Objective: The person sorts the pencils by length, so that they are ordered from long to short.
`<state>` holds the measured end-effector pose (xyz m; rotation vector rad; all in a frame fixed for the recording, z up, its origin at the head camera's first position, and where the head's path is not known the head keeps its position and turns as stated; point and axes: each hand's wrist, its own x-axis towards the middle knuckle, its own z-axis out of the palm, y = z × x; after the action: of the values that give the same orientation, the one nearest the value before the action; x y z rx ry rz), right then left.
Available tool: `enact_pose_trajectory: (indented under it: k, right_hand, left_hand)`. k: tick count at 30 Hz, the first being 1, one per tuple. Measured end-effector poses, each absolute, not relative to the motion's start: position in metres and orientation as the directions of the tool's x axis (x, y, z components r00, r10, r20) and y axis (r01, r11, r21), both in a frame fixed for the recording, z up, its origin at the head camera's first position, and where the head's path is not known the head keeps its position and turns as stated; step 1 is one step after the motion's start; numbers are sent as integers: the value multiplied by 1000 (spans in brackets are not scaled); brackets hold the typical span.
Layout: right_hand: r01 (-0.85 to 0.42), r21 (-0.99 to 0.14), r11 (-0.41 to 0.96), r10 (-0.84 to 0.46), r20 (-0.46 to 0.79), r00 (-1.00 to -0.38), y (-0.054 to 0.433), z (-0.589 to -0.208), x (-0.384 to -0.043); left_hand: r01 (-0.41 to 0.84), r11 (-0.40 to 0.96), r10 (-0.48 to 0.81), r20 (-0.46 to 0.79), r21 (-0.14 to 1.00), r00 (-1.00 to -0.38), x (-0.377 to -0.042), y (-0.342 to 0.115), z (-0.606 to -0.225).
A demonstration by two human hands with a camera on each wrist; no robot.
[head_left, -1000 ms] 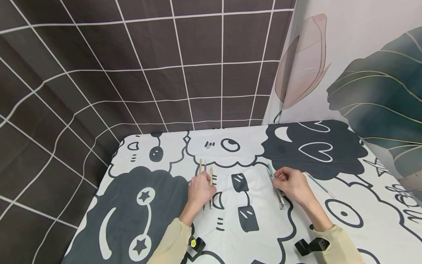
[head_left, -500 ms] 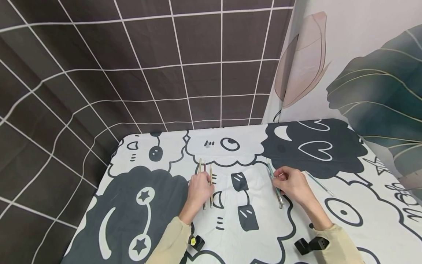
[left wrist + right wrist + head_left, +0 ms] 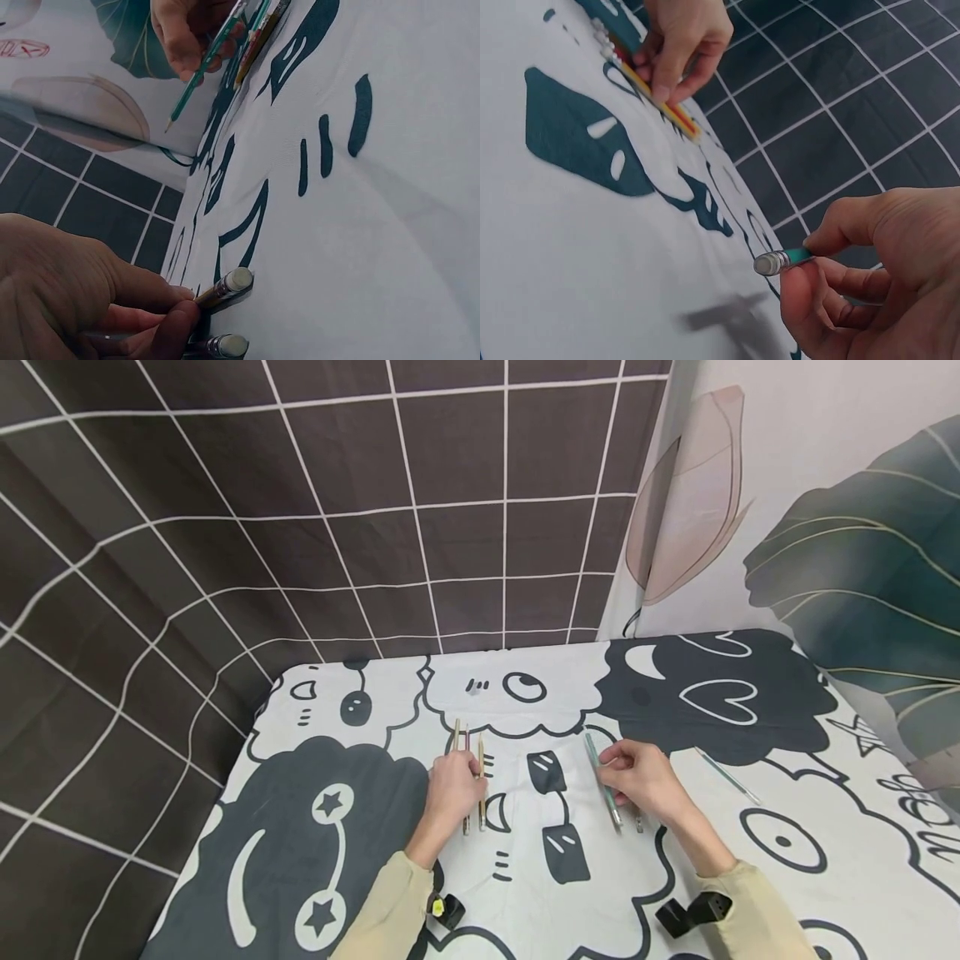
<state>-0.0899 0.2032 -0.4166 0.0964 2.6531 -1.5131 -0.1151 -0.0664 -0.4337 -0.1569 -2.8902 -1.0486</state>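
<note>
My right hand (image 3: 641, 779) pinches a green pencil (image 3: 603, 781) with a white eraser, held above the cloth; the right wrist view shows its eraser end (image 3: 774, 262) pointing out of the fingers. Below that hand, the metal end of another pencil (image 3: 639, 823) shows on the cloth, the rest mostly hidden. My left hand (image 3: 455, 785) pinches a yellow pencil (image 3: 481, 756) between thumb and finger. Beside it are another yellow pencil (image 3: 456, 735) and a dark red one (image 3: 467, 741), partly covered by the hand. Their eraser ends point toward me.
A lone green pencil (image 3: 727, 775) lies right of my right hand. The table wears a white cloth (image 3: 517, 860) with dark cartoon drawings. A dark grid-pattern curtain (image 3: 465, 552) stands behind, and a leaf-print curtain (image 3: 840, 568) hangs at the right.
My right hand has moved a little left, carrying the green pencil away from the pencil that stays behind on the cloth. My left hand stays at its spot on the pencils.
</note>
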Motion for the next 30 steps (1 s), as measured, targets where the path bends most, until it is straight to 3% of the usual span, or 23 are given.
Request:
enact_pose_trajectory:
  k: [30]
  right_hand:
    - [157,-926,344,-22,-175,-984,135,-425,-105]
  left_hand:
    - [101,749,51,96,655,-994,-116,-69,-433]
